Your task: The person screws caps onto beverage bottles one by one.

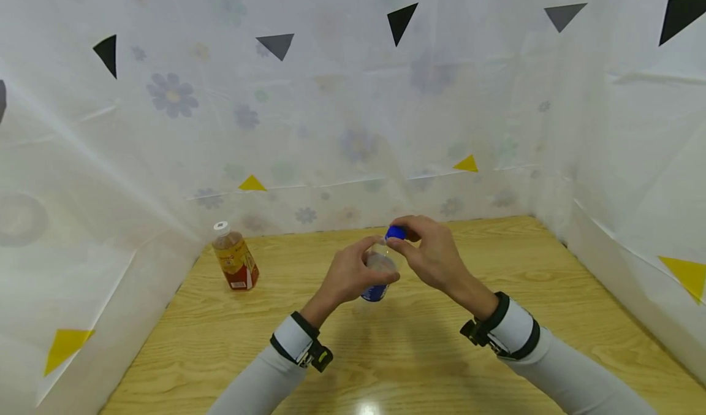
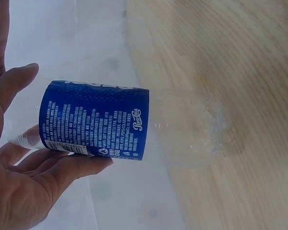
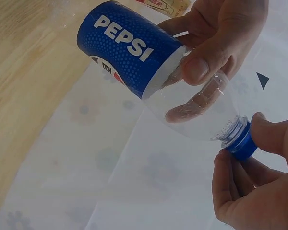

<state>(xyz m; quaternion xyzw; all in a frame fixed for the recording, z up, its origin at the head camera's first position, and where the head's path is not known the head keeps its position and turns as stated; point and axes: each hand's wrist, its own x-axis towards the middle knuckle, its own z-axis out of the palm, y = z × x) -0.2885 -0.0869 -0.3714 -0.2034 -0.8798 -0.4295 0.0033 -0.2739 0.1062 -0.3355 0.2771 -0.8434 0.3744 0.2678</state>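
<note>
A clear plastic bottle (image 2: 93, 120) with a blue Pepsi label stands between the two hands; its body looks empty. Around its upper part curl the fingers of my left hand (image 1: 353, 271), the thumb on the near side. My right hand (image 1: 436, 252) pinches the blue cap (image 1: 395, 233) between thumb and fingers. In the right wrist view the cap (image 3: 243, 146) sits at the bottle's neck, with the left hand (image 3: 216, 52) gripping the shoulder of the bottle. How tight the cap is cannot be told.
A bottle of amber drink (image 1: 236, 258) with a white cap and a yellow and red label stands at the left back of the wooden table (image 1: 529, 280). White patterned sheets (image 1: 331, 96) with coloured triangles enclose the table at the back and sides.
</note>
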